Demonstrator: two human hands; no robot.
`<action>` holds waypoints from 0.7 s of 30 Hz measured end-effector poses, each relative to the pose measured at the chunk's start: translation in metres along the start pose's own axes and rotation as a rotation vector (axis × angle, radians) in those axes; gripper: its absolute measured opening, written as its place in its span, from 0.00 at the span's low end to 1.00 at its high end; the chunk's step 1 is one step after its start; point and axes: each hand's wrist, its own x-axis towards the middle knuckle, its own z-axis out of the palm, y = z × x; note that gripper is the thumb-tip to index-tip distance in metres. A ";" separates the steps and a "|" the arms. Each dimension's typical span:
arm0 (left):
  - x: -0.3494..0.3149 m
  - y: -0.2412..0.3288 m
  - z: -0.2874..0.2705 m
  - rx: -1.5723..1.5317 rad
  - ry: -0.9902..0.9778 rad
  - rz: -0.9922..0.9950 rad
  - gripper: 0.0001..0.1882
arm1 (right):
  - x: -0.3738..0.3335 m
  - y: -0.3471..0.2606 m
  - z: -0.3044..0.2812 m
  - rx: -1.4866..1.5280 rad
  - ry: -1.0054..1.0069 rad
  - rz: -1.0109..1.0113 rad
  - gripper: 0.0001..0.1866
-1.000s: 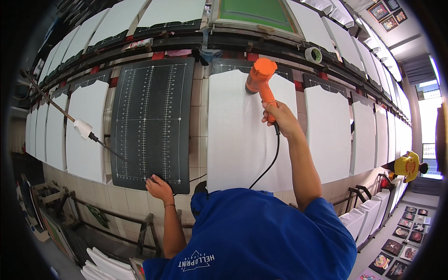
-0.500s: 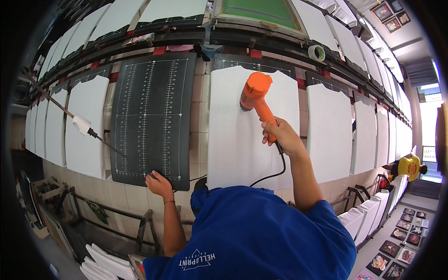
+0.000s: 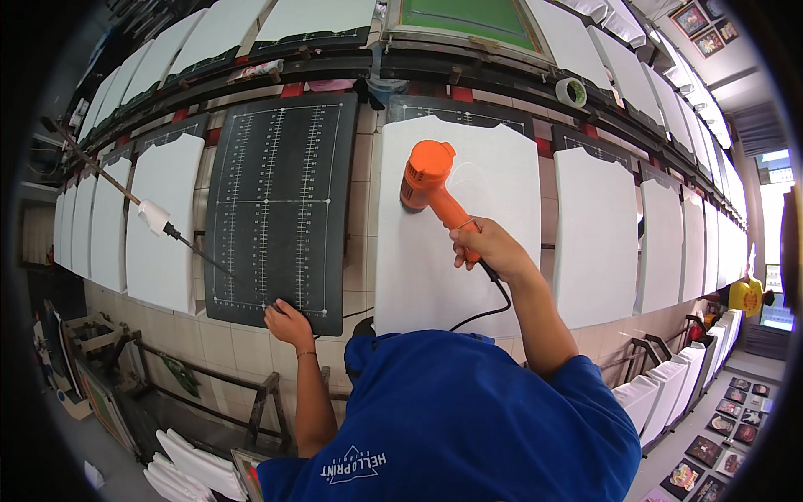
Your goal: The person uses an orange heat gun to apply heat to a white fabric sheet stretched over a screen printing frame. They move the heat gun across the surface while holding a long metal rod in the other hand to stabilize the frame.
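An orange heat gun (image 3: 432,167) is in my right hand (image 3: 493,248), with my fingers wrapped round its handle. Its dark nozzle points down over the left part of a white shirt (image 3: 452,276) spread on a board. A black cable (image 3: 481,318) loops from the handle's end towards my body. My left hand (image 3: 290,325) grips the near edge of a bare black board (image 3: 284,226) marked with white ruler lines, left of the shirt. The undersides of those fingers are hidden.
White shirts on boards line both sides, including one right (image 3: 595,234) and one left (image 3: 165,226). A rod with a white plug-like piece (image 3: 154,216) hangs across the left. Green tape (image 3: 571,92) sits on the far rail, near a green-meshed frame (image 3: 468,21). A person in yellow (image 3: 744,295) is far right.
The heat gun has swung left and slightly down over the shirt, with my right hand shifting left. My left hand stays at the black board's edge. The whole view has shifted slightly.
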 end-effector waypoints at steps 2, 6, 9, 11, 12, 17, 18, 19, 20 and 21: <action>-0.001 0.001 -0.003 -0.002 -0.005 0.005 0.22 | -0.003 0.002 0.000 -0.039 0.016 -0.018 0.16; 0.000 0.003 -0.004 0.008 0.036 0.001 0.21 | -0.013 0.003 -0.014 -0.020 0.052 -0.001 0.16; 0.000 0.006 -0.003 0.009 0.045 -0.002 0.20 | -0.021 0.000 -0.019 -0.036 0.113 -0.015 0.17; 0.000 0.002 0.001 0.002 0.044 0.012 0.20 | -0.022 -0.001 -0.030 -0.043 0.134 -0.016 0.17; -0.002 -0.003 0.002 0.001 0.048 0.025 0.20 | -0.020 0.000 -0.039 -0.022 0.147 -0.014 0.17; 0.000 -0.005 0.004 -0.028 0.007 0.035 0.21 | 0.002 0.000 -0.054 -0.026 0.257 -0.120 0.18; -0.003 -0.007 0.003 -0.021 0.006 0.037 0.21 | 0.004 -0.001 -0.058 -0.025 0.253 -0.114 0.18; -0.004 -0.007 0.003 -0.019 0.010 0.038 0.21 | 0.005 -0.003 -0.062 -0.026 0.249 -0.114 0.18; -0.005 -0.007 0.004 -0.017 0.013 0.039 0.22 | 0.002 -0.004 -0.068 -0.006 0.225 -0.090 0.19; -0.005 -0.007 0.004 -0.020 0.013 0.031 0.22 | 0.000 -0.007 -0.072 -0.004 0.222 -0.083 0.19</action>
